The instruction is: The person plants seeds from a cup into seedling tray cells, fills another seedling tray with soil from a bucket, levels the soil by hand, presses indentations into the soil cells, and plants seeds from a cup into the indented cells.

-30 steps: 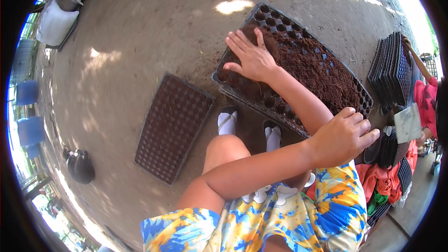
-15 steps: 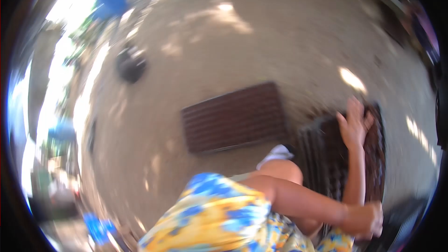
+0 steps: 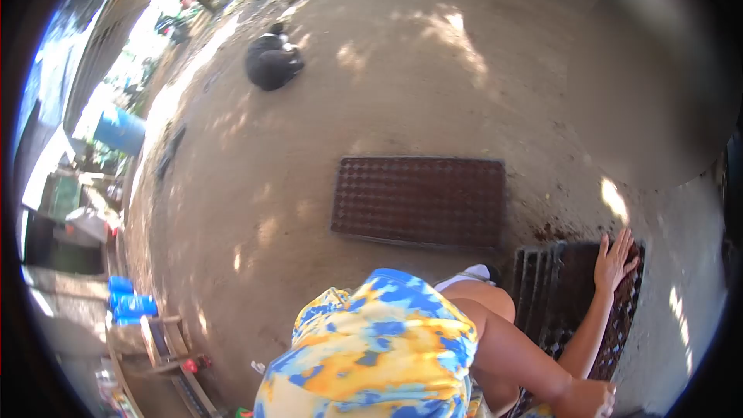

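Observation:
My right hand (image 3: pixel 614 265) is open, fingers spread, at the far right end of a stack of black cell trays (image 3: pixel 576 251) with dark brown soil in and on them. Close to the bottom edge is my left hand (image 3: pixel 590 400), its fingers closed; anything inside it is hidden. The left forearm crosses in front of the right one. Left of the stack, a separate tray (image 3: pixel 419 201) lies flat on the ground, its cells filled with brown soil.
A dark, curled-up animal (image 3: pixel 272 62) lies at the upper left. Blue containers (image 3: pixel 120 131) stand along the left side. A wooden frame (image 3: pixel 161 344) is at the lower left. Spilled soil (image 3: pixel 556 232) lies by the stack. A blurred patch covers the upper right.
The view has swung left, so the trays appear rotated and lower right. My right hand has gone from the stack's near left part to its far edge. My left hand stays closed.

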The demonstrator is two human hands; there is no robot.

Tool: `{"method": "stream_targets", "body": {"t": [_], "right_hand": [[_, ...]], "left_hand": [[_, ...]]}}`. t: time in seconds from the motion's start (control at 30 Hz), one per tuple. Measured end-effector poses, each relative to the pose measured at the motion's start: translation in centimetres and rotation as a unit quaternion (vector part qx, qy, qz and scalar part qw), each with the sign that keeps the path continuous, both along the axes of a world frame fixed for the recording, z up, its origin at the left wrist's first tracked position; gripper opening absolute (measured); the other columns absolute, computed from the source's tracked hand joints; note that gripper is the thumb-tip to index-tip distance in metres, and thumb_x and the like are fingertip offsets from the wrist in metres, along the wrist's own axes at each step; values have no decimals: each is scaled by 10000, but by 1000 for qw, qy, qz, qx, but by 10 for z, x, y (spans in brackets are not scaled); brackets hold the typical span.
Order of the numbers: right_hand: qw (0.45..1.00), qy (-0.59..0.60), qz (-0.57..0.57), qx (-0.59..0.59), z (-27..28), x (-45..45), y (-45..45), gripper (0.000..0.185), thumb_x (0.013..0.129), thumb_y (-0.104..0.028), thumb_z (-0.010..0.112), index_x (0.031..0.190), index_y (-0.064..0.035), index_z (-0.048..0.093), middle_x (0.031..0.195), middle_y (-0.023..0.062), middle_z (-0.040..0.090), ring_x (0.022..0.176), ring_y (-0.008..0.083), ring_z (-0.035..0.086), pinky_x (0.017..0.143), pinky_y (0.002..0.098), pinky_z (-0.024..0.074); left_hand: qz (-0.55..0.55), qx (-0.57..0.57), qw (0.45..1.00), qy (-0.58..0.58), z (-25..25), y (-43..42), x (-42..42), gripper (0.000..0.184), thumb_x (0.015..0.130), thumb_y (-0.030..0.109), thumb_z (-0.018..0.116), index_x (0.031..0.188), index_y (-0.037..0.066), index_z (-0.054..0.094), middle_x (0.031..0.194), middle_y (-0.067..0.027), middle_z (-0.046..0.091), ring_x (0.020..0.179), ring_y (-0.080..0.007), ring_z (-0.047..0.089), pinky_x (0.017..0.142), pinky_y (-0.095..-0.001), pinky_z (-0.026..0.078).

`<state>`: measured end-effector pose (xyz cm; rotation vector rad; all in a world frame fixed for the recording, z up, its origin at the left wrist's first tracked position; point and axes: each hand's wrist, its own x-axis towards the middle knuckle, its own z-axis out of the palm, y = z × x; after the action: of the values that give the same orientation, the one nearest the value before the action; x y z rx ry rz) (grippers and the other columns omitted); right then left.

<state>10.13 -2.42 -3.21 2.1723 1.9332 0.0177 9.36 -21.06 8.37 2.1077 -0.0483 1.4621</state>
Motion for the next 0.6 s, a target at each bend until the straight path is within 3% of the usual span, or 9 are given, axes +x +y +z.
{"method": "stream_targets", "body": {"t": [0.07,0.1,0.13,0.17,0.2,0.3,0.4,0.5,0.6], "right_hand": [[992,42,19,114,-23,7,5,685,972,-523,337,1461,-48,275,1532,129,251,1421,278,212,1113,561,119],[987,78,65,121,0,-10,-1,668,957,-498,386,1415,-13,345,1480,171,321,1358,304,306,1074,559,200],[966,-50,131,218,-16,-18,-2,647,916,-527,427,1329,-30,449,1365,124,441,1305,275,334,1047,491,229],[987,-46,70,135,-2,-35,-4,684,926,-547,393,1372,-29,408,1439,120,379,1342,243,293,1046,462,238],[997,-15,26,67,11,-40,0,757,932,-584,347,1425,-11,322,1505,123,293,1388,251,243,1081,479,206],[989,107,-81,64,5,-17,29,871,920,-663,245,1477,3,173,1552,152,165,1449,272,95,1165,487,12],[974,105,-189,64,14,-8,43,858,926,-659,172,1488,-12,126,1566,142,100,1456,255,31,1162,472,-41],[973,100,-205,24,14,-18,51,839,933,-640,117,1492,-17,59,1570,133,35,1453,258,-36,1152,480,-69],[965,127,-226,44,16,-4,46,827,944,-621,122,1483,2,58,1562,159,18,1451,264,-27,1147,492,-75]], "left_hand": [[-19,-57,998,18,1,-6,1,198,676,305,653,765,134,609,703,-32,573,779,-224,595,765,-407,397],[-3,-75,997,19,18,-4,-21,183,717,286,639,803,126,614,728,-32,577,791,-223,591,763,-403,401],[-23,-73,997,1,23,-1,-31,235,735,268,583,866,73,576,746,-46,545,803,-231,560,786,-397,373],[-51,-70,996,31,27,3,-38,264,735,262,584,919,72,586,763,-42,543,817,-230,556,802,-402,378],[-61,-80,994,39,30,4,-42,314,748,248,595,1001,62,597,794,-46,559,832,-236,554,831,-405,387],[-84,-93,989,75,40,13,-53,347,807,185,615,1130,61,599,939,-62,620,890,-232,589,852,-419,406],[-39,-92,991,94,47,27,-61,375,798,182,666,1157,88,610,955,-24,617,890,-188,589,835,-381,409],[-12,-65,994,90,49,27,-62,370,795,171,681,1150,91,617,946,-8,610,876,-167,582,821,-361,405],[14,-59,995,83,50,31,-62,371,788,160,684,1146,91,619,945,-1,609,868,-158,578,804,-353,404]]}}
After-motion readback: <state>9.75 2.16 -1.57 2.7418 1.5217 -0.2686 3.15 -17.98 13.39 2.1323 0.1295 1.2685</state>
